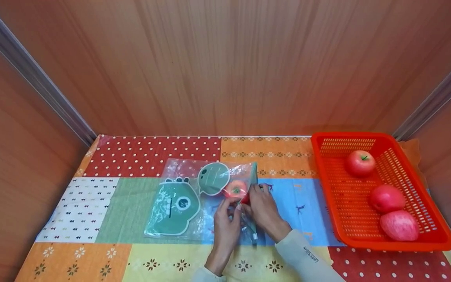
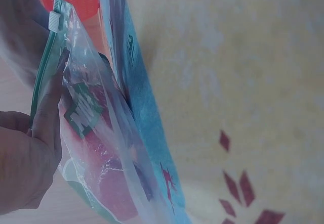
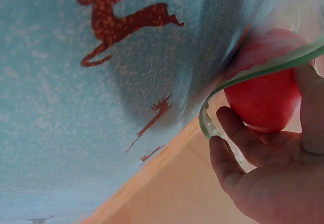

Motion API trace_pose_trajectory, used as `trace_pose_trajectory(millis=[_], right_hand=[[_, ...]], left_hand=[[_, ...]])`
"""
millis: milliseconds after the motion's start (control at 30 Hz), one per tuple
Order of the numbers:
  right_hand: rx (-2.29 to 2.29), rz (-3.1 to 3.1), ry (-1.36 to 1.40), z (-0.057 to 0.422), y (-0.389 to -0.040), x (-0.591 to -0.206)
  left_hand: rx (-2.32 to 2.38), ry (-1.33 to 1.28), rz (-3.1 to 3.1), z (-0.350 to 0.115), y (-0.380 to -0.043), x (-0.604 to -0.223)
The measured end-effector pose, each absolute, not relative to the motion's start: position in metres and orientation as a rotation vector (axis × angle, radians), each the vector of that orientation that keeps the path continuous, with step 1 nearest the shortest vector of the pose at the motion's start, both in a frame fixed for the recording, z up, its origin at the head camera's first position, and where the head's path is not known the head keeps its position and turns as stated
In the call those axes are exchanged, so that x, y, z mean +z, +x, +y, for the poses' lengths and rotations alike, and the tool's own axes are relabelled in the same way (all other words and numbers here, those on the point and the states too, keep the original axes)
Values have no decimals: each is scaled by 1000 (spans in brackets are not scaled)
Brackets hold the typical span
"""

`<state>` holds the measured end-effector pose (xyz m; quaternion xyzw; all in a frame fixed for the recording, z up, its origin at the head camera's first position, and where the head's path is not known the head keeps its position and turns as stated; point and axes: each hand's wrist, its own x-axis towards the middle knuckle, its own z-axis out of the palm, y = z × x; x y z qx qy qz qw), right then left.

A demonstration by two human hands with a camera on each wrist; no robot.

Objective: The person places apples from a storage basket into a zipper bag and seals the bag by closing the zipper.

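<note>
A clear zip bag (image 1: 206, 219) with a green cartoon print lies on the cloth, its green zip edge (image 2: 42, 72) parted on the right. Inside the mouth is a red apple (image 3: 268, 100), partly behind the plastic; in the head view the apple (image 1: 236, 189) shows through the film. My left hand (image 1: 227, 223) pinches the near side of the bag's mouth; in the left wrist view that hand (image 2: 30, 158) has thumb and finger at the zip strip. My right hand (image 1: 265, 207) reaches in at the mouth, with thumb and fingers (image 3: 238, 130) curled about the apple.
To the right stands an orange-red plastic basket (image 1: 327, 196) holding three apples, one apple (image 1: 360, 163) at the back and two nearer the front. A patchwork cloth (image 1: 163, 258) covers the table. Wood-grain panels (image 1: 233, 70) rise behind and at both sides.
</note>
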<state>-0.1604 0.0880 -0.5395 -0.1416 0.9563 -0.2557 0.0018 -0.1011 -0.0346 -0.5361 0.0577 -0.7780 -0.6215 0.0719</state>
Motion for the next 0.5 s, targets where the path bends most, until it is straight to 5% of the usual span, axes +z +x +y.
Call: trace_pose_trajectory(millis=[500], right_hand=[[-805,3028,-428,86,-158,-541]], left_hand=[[-1855,178,-2344,-37,-100,-534]])
